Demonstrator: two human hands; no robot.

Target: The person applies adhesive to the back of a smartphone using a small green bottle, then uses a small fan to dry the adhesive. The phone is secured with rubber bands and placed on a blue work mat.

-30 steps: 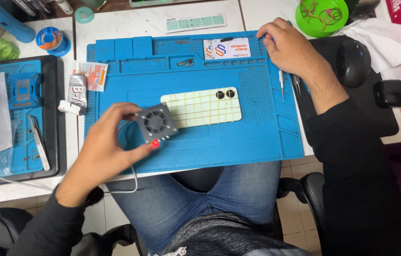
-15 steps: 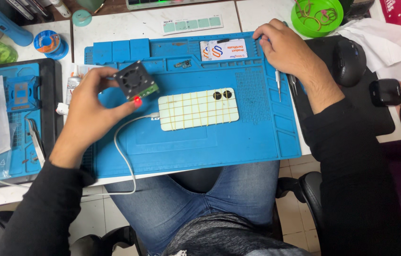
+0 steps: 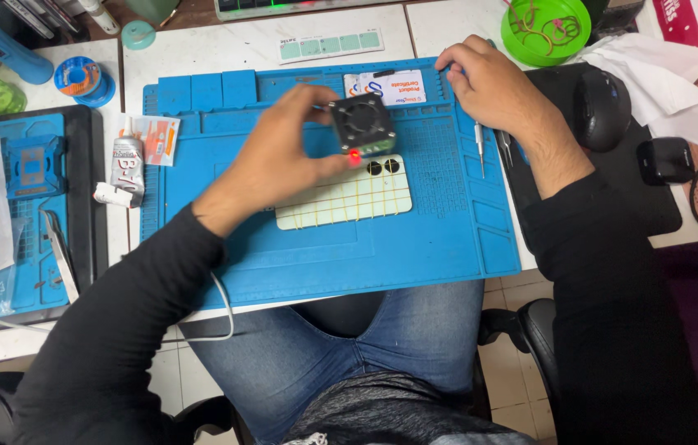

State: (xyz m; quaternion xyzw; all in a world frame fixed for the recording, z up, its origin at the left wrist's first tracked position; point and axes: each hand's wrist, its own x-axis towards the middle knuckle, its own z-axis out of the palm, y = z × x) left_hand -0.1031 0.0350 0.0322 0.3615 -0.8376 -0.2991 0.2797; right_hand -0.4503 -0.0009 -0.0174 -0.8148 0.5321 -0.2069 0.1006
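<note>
My left hand (image 3: 283, 161) grips a small black square fan unit (image 3: 363, 125) with a lit red light, holding it just above the top end of a pale phone (image 3: 345, 198) lying face down on the blue work mat (image 3: 324, 247). The phone's back shows a yellow grid pattern and two round camera lenses. A white cable runs from under my left arm off the table's near edge. My right hand (image 3: 493, 82) rests on the mat's far right corner, fingers curled down near a thin metal tool (image 3: 480, 147); whether it pinches anything is unclear.
A glue tube (image 3: 127, 165) and small packet lie left of the mat. A second blue mat (image 3: 19, 206) sits on a black tray at far left. A black mouse (image 3: 601, 107), green bowl (image 3: 545, 29), white cloth and solder spool (image 3: 81, 78) ring the table.
My left hand carried the fan unit from the mat's near left, up and across to the right, and now holds it over the phone's camera end. My right hand stayed put.
</note>
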